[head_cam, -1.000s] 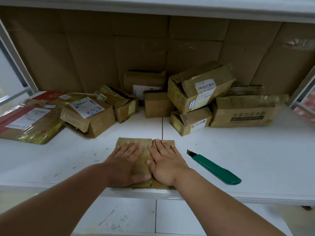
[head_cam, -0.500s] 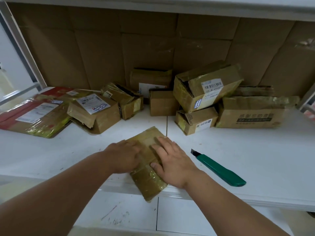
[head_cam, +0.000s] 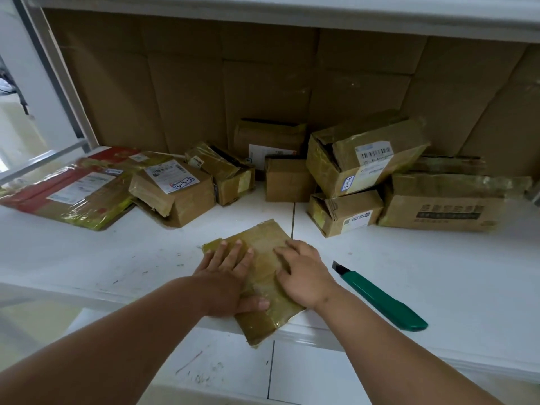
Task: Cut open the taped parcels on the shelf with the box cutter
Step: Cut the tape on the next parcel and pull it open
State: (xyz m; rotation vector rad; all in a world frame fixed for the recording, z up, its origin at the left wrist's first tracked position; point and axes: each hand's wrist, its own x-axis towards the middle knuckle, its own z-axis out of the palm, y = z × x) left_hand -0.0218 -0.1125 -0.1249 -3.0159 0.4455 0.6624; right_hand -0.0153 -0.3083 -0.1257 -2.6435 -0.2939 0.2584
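Flat parcel (head_cam: 257, 276) at the shelf's front edge: brown cardboard wrapped all over in yellowish clear tape, glossy and wrinkled. Box cutter (head_cam: 382, 296): smooth green plastic body with a slight sheen, dark matt blade tip. Shelf (head_cam: 438, 273): white painted surface, smooth, semi-matt, scuffed with grey marks. Boxes at the back (head_cam: 365, 153): matt corrugated cardboard, shiny tape bands, white paper labels. Large flat parcel on the left (head_cam: 67, 194): red and brown card under glossy film. Back wall (head_cam: 263, 77): plain matt cardboard sheets. Frame post (head_cam: 55, 71) at left: smooth grey-white metal.
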